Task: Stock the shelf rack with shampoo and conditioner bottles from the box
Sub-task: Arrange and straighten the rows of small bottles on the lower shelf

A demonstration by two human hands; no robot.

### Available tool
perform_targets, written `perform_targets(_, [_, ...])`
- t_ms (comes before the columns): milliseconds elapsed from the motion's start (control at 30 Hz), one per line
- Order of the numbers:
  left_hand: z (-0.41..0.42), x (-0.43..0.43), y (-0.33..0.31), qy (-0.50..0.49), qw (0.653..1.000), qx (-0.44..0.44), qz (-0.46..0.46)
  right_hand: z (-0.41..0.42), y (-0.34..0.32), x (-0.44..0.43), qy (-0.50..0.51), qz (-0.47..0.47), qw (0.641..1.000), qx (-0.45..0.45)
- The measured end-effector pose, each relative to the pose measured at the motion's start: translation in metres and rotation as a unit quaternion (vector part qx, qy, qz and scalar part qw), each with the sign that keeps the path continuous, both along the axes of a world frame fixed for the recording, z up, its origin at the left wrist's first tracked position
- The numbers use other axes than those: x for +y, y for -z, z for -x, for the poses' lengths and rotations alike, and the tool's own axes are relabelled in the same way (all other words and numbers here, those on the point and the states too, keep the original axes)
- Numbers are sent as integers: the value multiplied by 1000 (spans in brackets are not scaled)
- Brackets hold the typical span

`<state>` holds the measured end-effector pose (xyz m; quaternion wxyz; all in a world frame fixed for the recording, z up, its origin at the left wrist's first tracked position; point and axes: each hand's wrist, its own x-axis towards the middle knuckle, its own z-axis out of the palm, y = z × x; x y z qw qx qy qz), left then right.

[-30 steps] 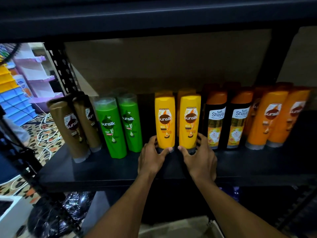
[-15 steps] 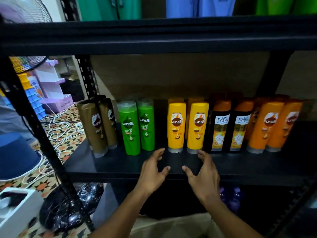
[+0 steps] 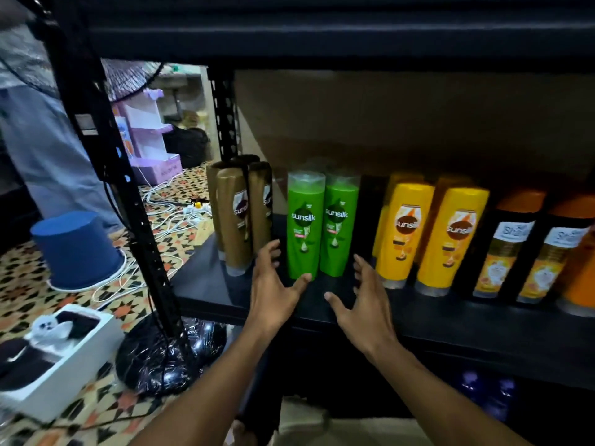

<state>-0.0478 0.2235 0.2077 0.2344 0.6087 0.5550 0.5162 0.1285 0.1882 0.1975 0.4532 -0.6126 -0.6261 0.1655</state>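
Observation:
Two green Sunsilk bottles stand side by side on the black shelf. My left hand hovers at their left with fingers spread, its thumb tip at the base of the left green bottle. My right hand is open just right of the pair, empty. Brown bottles stand to the left. Yellow Sunsilk bottles stand to the right, then black-and-orange bottles and an orange bottle at the frame's edge. A cardboard box shows below, between my arms.
The rack's black upright post stands at left, a shelf board overhead. On the patterned floor lie white cables, a blue upturned bucket, a white box and a fan base. A person in blue stands far left.
Both hands left the yellow bottles, drew back, then shifted left to either side of the green pair. My view turned left and closer.

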Motion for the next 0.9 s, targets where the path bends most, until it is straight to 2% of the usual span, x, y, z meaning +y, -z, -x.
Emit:
perform_targets(167, [-7, 35, -2, 41, 998, -18, 32, 15, -4, 44, 30, 10, 999, -5])
perform_targets(433, [-8, 47, 9, -15, 999, 20, 28, 15, -1, 81, 59, 7, 996, 71])
perform_targets(667, [-7, 31, 2, -40, 995, 64, 61, 13, -2, 56, 67, 34, 996, 46])
perform_targets(900, [-10, -6, -6, 22, 997, 60, 48, -17, -10, 1, 41, 39, 998, 20])
